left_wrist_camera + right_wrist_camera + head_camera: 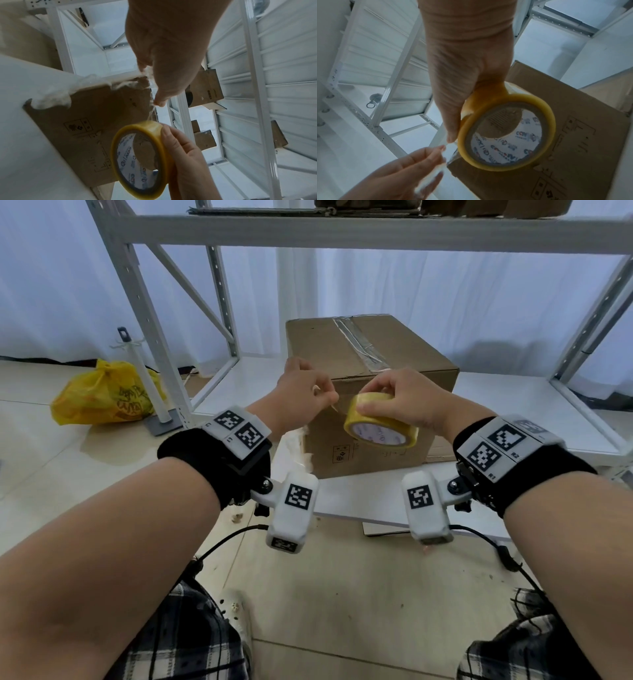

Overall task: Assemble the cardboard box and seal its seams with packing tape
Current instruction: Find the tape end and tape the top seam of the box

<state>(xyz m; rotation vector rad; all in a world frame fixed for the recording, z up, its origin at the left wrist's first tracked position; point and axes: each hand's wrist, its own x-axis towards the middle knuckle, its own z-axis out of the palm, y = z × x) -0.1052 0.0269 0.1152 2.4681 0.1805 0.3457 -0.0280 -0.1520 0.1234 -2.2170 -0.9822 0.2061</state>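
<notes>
Head view showed the cardboard box (359,378) sitting shut on the low white shelf (513,405), with a strip of clear tape along its top seam. The right hand (400,398) held the yellow roll of packing tape (380,424) in front of the box, fingers curled over the top and thumb on the side. The left hand (301,395) was just beside the roll and pinched the loose tape end (151,113) between thumb and fingertip. A yellow plastic bag (102,395) lay on the floor, well off to the left.
</notes>
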